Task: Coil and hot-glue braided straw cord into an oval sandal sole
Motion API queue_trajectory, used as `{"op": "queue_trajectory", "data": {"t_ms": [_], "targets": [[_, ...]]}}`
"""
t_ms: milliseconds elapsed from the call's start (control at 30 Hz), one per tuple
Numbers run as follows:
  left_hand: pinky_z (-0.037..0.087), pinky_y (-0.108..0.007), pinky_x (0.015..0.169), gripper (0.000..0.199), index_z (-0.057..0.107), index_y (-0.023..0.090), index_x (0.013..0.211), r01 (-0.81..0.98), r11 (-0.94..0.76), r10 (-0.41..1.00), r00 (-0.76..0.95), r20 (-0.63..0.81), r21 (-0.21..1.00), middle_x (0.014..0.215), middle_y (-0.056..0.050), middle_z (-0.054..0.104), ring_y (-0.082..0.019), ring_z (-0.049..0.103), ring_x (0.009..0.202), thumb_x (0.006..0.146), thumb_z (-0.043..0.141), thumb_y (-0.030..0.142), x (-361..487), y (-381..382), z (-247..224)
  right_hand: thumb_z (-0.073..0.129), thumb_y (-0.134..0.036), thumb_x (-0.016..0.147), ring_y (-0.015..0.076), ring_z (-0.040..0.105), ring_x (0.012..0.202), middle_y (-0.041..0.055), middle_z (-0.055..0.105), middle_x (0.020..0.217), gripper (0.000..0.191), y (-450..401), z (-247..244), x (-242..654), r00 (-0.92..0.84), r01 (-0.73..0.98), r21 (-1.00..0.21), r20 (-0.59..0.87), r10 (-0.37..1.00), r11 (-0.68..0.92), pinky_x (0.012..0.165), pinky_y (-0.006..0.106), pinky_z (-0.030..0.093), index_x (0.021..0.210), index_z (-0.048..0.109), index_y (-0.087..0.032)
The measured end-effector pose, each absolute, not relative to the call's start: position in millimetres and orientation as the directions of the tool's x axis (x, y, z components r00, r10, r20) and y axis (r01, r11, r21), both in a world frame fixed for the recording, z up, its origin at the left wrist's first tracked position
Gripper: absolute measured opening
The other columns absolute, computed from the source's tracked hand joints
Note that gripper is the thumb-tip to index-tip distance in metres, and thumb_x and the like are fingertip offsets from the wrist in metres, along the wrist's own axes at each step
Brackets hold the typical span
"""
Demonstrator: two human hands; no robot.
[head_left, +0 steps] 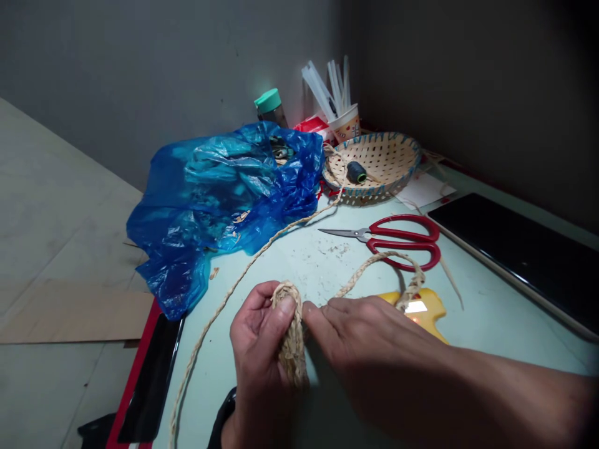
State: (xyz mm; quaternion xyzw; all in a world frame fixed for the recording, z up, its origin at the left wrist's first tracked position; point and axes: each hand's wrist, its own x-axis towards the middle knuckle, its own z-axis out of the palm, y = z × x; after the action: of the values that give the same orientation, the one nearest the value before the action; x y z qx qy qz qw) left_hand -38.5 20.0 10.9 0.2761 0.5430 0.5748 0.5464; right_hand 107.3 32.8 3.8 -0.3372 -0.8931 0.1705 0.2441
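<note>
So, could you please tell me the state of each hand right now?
Left hand: closed, holding the folded braid.
Right hand: beside it; grip can't be told.

The person has two hands, one left hand (262,333) and one right hand (358,330). There are one braided bundle (293,352), one pair of scissors (362,234), one woven basket (393,161), one thread spool (356,172), one blue bag (224,187), one cup (346,126), one bottle (270,103), one yellow tool (429,317) and two black slabs (524,262).

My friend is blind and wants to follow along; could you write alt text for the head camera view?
Two bare hands, left and right, work at a coiled piece of braided cord over a pale table. Beyond lie red-handled scissors, a blue plastic bag and a woven basket holding a dark thread spool.
</note>
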Motion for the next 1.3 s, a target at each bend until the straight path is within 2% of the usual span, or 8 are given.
{"op": "queue_trajectory", "data": {"t_ms": [133,333,500,733,833,933,1067,1300], "targets": [[0.039,-0.015,0.044,0.025,0.065,0.018,0.084,-0.344,0.171,0.923,-0.272,-0.273,0.923,0.057,0.005,0.056,-0.006,0.050,0.047,0.073,0.084,0.030,-38.0,19.2,9.4,0.052,0.000,0.065,0.0134,0.047,0.053,-0.0021,0.060,0.068,0.025,40.2,5.8,107.0,-0.653,0.444,-0.538,0.353,0.669,0.717,0.052,0.030,0.029,0.082,0.059,-0.018],[0.037,-0.015,0.045,0.024,0.062,0.018,0.082,-0.341,0.168,0.934,-0.244,-0.260,0.925,0.056,0.006,0.051,-0.005,0.045,0.047,0.075,0.082,0.030,-33.7,19.1,7.9,0.051,-0.001,0.069,0.0128,0.046,0.053,-0.0018,0.059,0.069,0.021,40.2,8.3,108.0,-0.693,0.456,-0.577,0.248,0.677,0.678,0.051,0.029,0.024,0.081,0.055,-0.018],[0.037,-0.017,0.050,0.022,0.057,0.019,0.085,-0.413,0.104,0.934,-0.273,-0.232,0.905,0.061,0.006,0.049,-0.005,0.043,0.050,0.079,0.077,0.026,-27.0,19.5,8.9,0.053,-0.003,0.076,0.0145,0.046,0.054,-0.0004,0.059,0.073,0.023,40.1,9.4,111.4,-0.718,0.494,-0.566,0.163,0.677,0.660,0.053,0.029,0.024,0.093,0.055,-0.018],[0.041,-0.018,0.053,0.015,0.056,0.021,0.085,-0.438,0.023,0.946,-0.281,-0.161,0.899,0.066,0.005,0.052,-0.008,0.048,0.056,0.083,0.069,0.026,-30.2,18.7,3.0,0.053,-0.022,0.097,0.0220,0.061,0.067,0.0022,0.066,0.083,0.008,36.6,14.4,103.3,-0.684,0.540,-0.565,0.136,0.717,0.623,0.059,0.031,0.028,0.104,0.057,-0.020],[0.041,-0.019,0.054,0.009,0.055,0.022,0.088,-0.432,0.026,0.950,-0.270,-0.157,0.901,0.068,0.005,0.052,-0.009,0.048,0.057,0.087,0.064,0.024,-31.6,19.2,1.2,0.058,-0.035,0.096,0.0287,0.067,0.078,0.0073,0.069,0.093,0.026,32.9,13.6,99.3,-0.659,0.581,-0.592,0.061,0.750,0.558,0.064,0.033,0.031,0.116,0.056,-0.018],[0.042,-0.019,0.056,0.007,0.055,0.022,0.087,-0.456,-0.012,0.955,-0.268,-0.124,0.890,0.069,0.005,0.051,-0.009,0.047,0.059,0.089,0.062,0.022,-30.5,20.0,0.8,0.056,-0.030,0.094,0.0287,0.067,0.083,0.0092,0.069,0.100,0.030,29.9,8.9,99.4,-0.656,0.563,-0.620,0.065,0.752,0.546,0.065,0.033,0.031,0.122,0.053,-0.016],[0.044,-0.019,0.063,0.006,0.058,0.020,0.086,-0.497,-0.068,0.960,-0.268,-0.079,0.865,0.073,0.003,0.053,-0.009,0.049,0.063,0.087,0.063,0.023,-28.7,21.2,3.5,0.052,-0.022,0.091,0.0231,0.063,0.072,0.0050,0.068,0.095,0.027,31.4,5.3,102.4,-0.651,0.513,-0.642,0.142,0.745,0.570,0.061,0.032,0.027,0.117,0.052,-0.018],[0.047,-0.024,0.072,0.023,0.064,0.018,0.092,-0.448,-0.074,0.963,-0.265,-0.053,0.891,0.084,-0.001,0.055,-0.014,0.053,0.077,0.091,0.062,0.040,-40.3,28.8,10.8,0.050,-0.013,0.084,0.0187,0.061,0.067,0.0007,0.068,0.087,0.020,44.0,20.6,107.5,-0.617,0.565,-0.624,0.114,0.779,0.539,0.059,0.031,0.026,0.101,0.054,-0.021]]}}
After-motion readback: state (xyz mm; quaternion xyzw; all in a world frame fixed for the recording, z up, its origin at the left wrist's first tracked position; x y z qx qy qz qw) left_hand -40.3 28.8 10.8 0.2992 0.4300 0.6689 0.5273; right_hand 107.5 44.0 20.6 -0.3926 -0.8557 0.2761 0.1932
